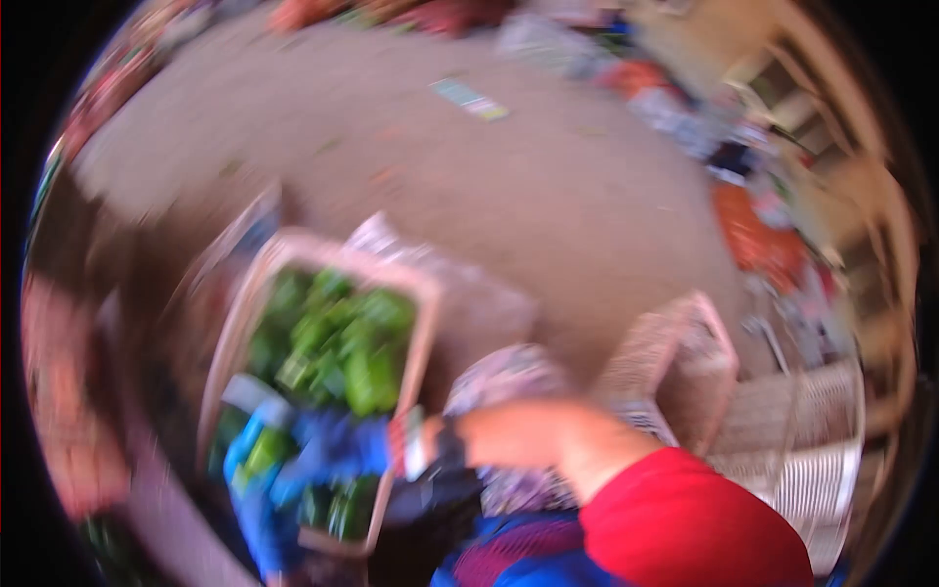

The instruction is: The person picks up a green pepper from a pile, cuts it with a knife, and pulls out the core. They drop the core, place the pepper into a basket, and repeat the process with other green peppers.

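Note:
Motion blur softens the whole view. My left hand, in a light blue glove, curls around a green bell pepper over the near left part of a pink crate. From the right, my right hand, in a darker blue glove, meets the same pepper with its fingers at the pepper's right side. A pale, blurred piece shows at my left fingertips. More green peppers fill the crate beyond my hands, and several dark green ones lie nearer me.
Crumpled clear plastic lies beside the crate. To the right stand a tilted pink basket and a pale slatted crate. Orange and white bags line the right side. A small flat packet lies on the bare floor.

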### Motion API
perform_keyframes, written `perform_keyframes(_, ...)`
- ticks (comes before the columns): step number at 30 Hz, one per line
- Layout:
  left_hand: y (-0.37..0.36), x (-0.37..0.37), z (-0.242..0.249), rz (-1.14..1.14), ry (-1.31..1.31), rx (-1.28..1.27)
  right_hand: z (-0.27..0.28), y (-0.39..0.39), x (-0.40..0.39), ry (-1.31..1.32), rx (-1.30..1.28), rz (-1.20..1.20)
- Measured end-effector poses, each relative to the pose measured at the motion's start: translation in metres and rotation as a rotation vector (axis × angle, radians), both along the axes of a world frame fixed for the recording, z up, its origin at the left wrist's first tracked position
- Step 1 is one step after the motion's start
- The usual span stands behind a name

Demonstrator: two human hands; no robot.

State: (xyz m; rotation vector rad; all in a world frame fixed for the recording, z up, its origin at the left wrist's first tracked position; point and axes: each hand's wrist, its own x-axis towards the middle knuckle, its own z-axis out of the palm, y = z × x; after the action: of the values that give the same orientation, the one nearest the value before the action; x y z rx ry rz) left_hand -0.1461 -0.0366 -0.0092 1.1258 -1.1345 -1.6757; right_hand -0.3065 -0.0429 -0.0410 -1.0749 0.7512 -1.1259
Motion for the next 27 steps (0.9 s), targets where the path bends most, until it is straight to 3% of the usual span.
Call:
perform_keyframes(2,-0.004,0.006,-0.004,0.0,0.179,0.077,0.019,-0.007,-0.004,-0.227,0.072,0.187)
perform_keyframes(3,-0.009,0.013,-0.011,-0.037,0.271,0.109,0.014,-0.005,-0.002,-0.274,0.174,0.198)
perform_keyframes(4,-0.011,0.019,-0.011,-0.045,0.248,0.116,0.005,-0.002,0.004,-0.25,0.089,0.036)
perform_keyframes(5,-0.012,0.022,-0.022,-0.052,0.326,0.081,0.018,-0.002,0.005,-0.292,0.169,0.103)
perform_keyframes(7,-0.013,0.025,-0.024,-0.08,0.373,0.067,0.003,-0.004,0.0,-0.207,0.266,0.16)
perform_keyframes(14,-0.012,0.023,-0.015,-0.09,0.471,0.06,0.014,0.003,0.001,-0.15,0.22,0.077)
perform_keyframes(20,-0.003,0.011,-0.011,-0.066,0.346,-0.089,0.017,0.009,-0.003,-0.132,0.239,-0.021)
perform_keyframes(24,0.0,-0.001,0.011,-0.024,0.599,0.045,0.02,0.008,-0.006,-0.138,0.209,-0.084)
perform_keyframes(26,-0.003,0.001,-0.012,0.001,0.054,-0.664,0.022,0.006,-0.007,-0.179,0.21,-0.091)
perform_keyframes(27,-0.007,0.004,-0.02,0.026,-0.134,-0.808,0.022,0.005,-0.008,-0.179,0.199,-0.095)
